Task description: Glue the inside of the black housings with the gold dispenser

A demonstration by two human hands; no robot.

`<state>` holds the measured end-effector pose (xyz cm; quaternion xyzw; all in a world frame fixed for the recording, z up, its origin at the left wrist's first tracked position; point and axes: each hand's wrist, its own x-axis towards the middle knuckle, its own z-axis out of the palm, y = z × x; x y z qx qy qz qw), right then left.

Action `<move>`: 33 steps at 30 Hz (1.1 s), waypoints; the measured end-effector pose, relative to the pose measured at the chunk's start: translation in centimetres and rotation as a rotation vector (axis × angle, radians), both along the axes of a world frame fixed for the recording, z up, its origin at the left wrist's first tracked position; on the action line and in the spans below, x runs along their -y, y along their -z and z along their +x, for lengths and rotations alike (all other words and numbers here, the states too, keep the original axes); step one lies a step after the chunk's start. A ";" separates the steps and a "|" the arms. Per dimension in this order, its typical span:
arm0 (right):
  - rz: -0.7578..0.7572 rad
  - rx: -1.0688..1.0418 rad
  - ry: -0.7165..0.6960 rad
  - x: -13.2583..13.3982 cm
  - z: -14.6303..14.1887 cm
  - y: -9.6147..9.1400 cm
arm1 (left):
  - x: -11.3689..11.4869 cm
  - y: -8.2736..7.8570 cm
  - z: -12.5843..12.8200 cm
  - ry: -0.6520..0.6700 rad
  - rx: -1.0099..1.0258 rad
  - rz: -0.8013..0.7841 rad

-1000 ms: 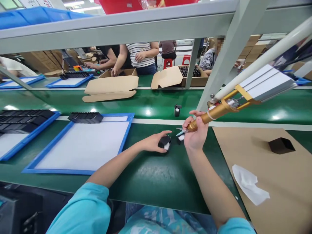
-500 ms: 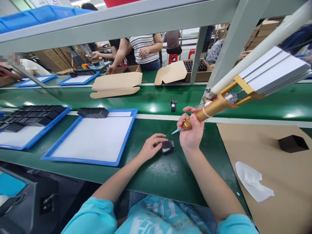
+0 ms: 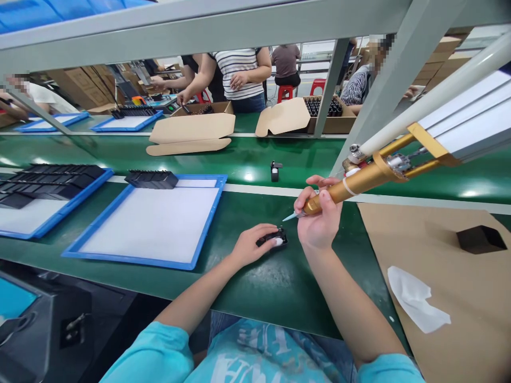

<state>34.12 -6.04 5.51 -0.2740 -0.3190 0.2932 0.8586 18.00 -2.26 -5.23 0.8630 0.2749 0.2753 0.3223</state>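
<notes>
My left hand (image 3: pixel 253 244) is closed on a small black hinged box (image 3: pixel 284 239) on the green bench. Its thumb and fingers lie over the box, which looks open, and hide part of it. Wrapped round a gold-coloured dispensing gun (image 3: pixel 325 200), my right hand (image 3: pixel 319 226) keeps the gun slanted down to the left. The pale blue nozzle (image 3: pixel 290 217) points toward the box from just above and right of it. Farther off, another small black box with its lid raised (image 3: pixel 275 171) stands on the green belt.
A blue-rimmed tray (image 3: pixel 131 259) holds a row of black boxes (image 3: pixel 151 180); a fuller tray (image 3: pixel 43 230) lies farther left. On the right, cardboard (image 3: pixel 431 239) bears a crumpled white sheet (image 3: pixel 417 300) and a black sleeve (image 3: pixel 481 239). A metal frame (image 3: pixel 223 33) crosses above; people work beyond the belt.
My left hand has moved from the box's side to lie over it and grip it, and the box now looks opened out. My right hand still holds the dispensing gun. The view has shifted slightly.
</notes>
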 end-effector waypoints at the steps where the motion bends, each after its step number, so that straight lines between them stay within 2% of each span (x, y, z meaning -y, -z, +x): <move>1: -0.002 -0.004 0.007 0.0 -0.1 -0.1 | 0.0 0.1 -0.1 0.032 -0.072 0.017; 3: -0.009 -0.014 0.016 0.1 -0.1 -0.2 | 0.1 0.3 -0.2 0.034 -0.195 0.029; 5: -0.014 -0.014 0.004 0.2 -0.2 -0.3 | 0.2 0.4 -0.1 -0.034 -0.237 0.001; 9: 0.013 0.007 -0.063 0.3 -0.4 -0.2 | 0.5 -0.1 0.0 -0.177 -0.128 -0.064; 14: 0.025 0.021 -0.085 0.6 -0.8 -0.1 | 0.8 -1.7 -0.4 -0.280 0.050 -0.021; 22: 0.019 0.027 -0.094 1.1 -1.1 -0.5 | 1.4 -3.1 -0.5 -0.296 0.132 -0.049; 33: 0.008 0.024 -0.083 1.3 -1.4 -0.7 | 1.6 -3.2 -0.7 -0.288 0.135 -0.034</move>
